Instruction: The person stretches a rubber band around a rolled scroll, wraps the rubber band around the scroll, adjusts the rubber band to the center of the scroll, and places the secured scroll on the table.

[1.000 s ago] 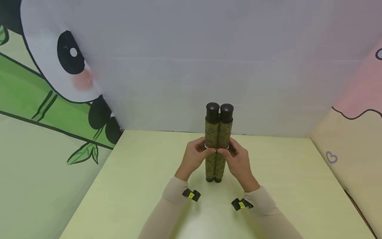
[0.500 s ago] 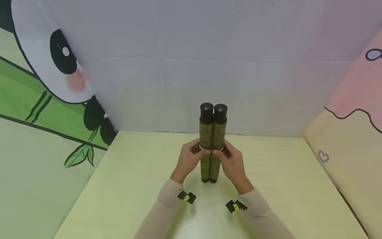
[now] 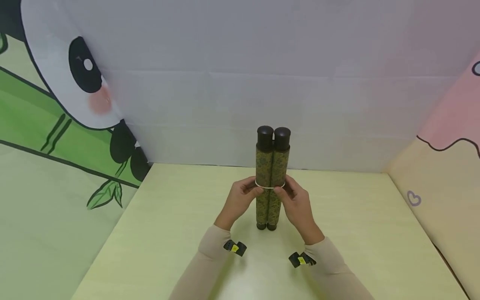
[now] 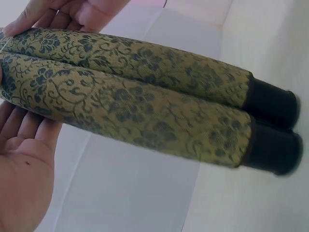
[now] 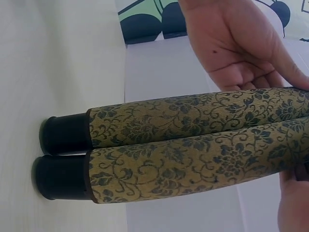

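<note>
Two rolled scrolls, a left one [image 3: 263,164] and a right one [image 3: 280,164], stand upright side by side, covered in green-gold floral brocade with dark round end knobs [image 3: 282,135]. A thin white band [image 3: 267,187] runs across their front at mid-height. My left hand [image 3: 236,202] holds the left scroll from its side, thumb in front and fingers behind; my right hand [image 3: 301,208] grips the right one likewise. In the left wrist view the brocade [image 4: 135,106] fills the middle, lower knobs [image 4: 275,147] close over the table. The right wrist view shows the same knobs [image 5: 63,176] at the left.
The pale yellow table [image 3: 180,200] spreads around the scrolls. Behind it rises a plain greyish wall [image 3: 210,108]. Cartoon panels, a green one [image 3: 41,200] at the left and a pink and cream one [image 3: 442,166] at the right, border the sides.
My thumbs have drawn apart from the centre seam, so the white band now shows across the front of both scrolls. The scrolls stay upright between my hands.
</note>
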Available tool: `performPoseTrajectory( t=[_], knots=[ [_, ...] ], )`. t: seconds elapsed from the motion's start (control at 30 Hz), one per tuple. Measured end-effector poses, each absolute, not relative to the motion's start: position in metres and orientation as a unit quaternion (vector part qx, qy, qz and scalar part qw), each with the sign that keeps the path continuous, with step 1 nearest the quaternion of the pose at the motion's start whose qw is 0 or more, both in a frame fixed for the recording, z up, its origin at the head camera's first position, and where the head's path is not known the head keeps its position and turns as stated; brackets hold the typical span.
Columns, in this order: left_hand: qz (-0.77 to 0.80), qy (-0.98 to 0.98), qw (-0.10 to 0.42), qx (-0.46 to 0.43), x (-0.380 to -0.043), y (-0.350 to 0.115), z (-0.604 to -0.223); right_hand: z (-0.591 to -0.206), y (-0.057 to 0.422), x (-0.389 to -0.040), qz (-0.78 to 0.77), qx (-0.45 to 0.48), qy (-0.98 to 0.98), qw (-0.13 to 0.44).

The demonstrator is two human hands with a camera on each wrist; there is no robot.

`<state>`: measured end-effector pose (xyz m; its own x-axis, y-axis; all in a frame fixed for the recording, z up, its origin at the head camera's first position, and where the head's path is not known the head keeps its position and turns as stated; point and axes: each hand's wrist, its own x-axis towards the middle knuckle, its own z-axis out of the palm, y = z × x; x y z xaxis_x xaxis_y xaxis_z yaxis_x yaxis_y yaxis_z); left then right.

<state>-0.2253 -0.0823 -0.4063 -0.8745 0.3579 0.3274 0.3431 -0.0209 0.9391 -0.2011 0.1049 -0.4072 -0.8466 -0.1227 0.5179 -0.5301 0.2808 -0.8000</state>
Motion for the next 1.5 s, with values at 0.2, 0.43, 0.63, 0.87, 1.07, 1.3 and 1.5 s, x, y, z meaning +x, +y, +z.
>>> performPoseTrajectory(
  t=[0.2,0.43,0.63,0.87,1.07,1.3,1.5],
  knots=[
    [0.657,0.708,0.011,0.257,-0.229,-0.079,-0.406,-0.418,0.114,-0.217,0.569,0.210,-0.776,0.172],
    [0.652,0.715,0.008,0.252,-0.233,-0.075,-0.412,-0.408,0.124,-0.212,0.545,0.203,-0.805,0.117],
    [0.617,0.744,0.018,0.256,-0.243,-0.069,-0.436,-0.401,0.132,-0.207,0.530,0.195,-0.817,0.116],
    [0.601,0.760,-0.003,0.249,-0.248,-0.067,-0.446,-0.427,0.142,-0.224,0.538,0.171,-0.821,0.086],
    [0.595,0.776,0.022,0.210,-0.241,-0.065,-0.437,-0.429,0.147,-0.227,0.533,0.172,-0.825,0.076],
    [0.581,0.793,0.030,0.181,-0.236,-0.063,-0.436,-0.422,0.151,-0.226,0.523,0.155,-0.837,0.034],
    [0.566,0.806,0.033,0.169,-0.239,-0.061,-0.436,-0.420,0.152,-0.230,0.522,0.148,-0.840,0.000]
  ],
)
